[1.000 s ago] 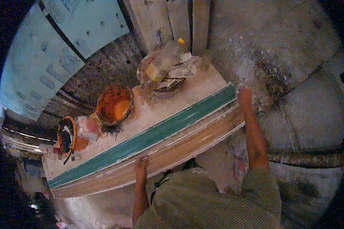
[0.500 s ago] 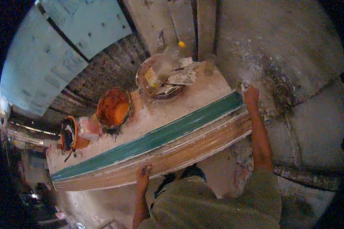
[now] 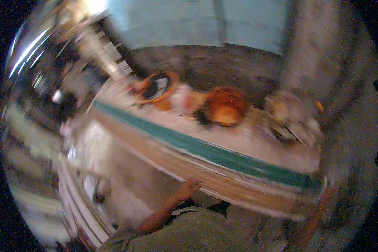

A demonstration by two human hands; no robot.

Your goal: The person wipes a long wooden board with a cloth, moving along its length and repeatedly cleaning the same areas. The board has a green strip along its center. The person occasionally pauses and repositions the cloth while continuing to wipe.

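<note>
Dim workshop, smeared by blur, with pale blue panels [image 3: 172, 25] across the upper background, a rough dark brown wall [image 3: 176, 63] below them and a grey upright [image 3: 315, 46] farther right. Beneath the wall, a long pinkish table [image 3: 239, 140], slanting down from upper left to lower right. Along its near side, a long banded board [image 3: 210, 170], with a green band toward the table, a brown band toward the body, and pale lines along both.

At the near lower edge of the board, partway along its length, the left hand [image 3: 192, 185]. Seems to touch that edge; cannot tell whether pinching it or only resting there. By the right end of the board, the right hand [image 3: 328, 194], heavily blurred, with a whitish patch [image 3: 330, 181] just above. Cannot tell whether spread, pressed together or pinching something.

Behind the board, at the table's far side: 2 orange vessels, at left a smaller orange bucket [image 3: 158, 87] with a dark interior, then a wider orange-brown tub [image 3: 227, 107], with a whitish and reddish bundle [image 3: 181, 97] between. At the tub's left foot, a dark tuft [image 3: 202, 117]. Farther right, a heap of pale flat pieces [image 3: 292, 119]. At the bottom, an olive-green shirt [image 3: 189, 235].
</note>
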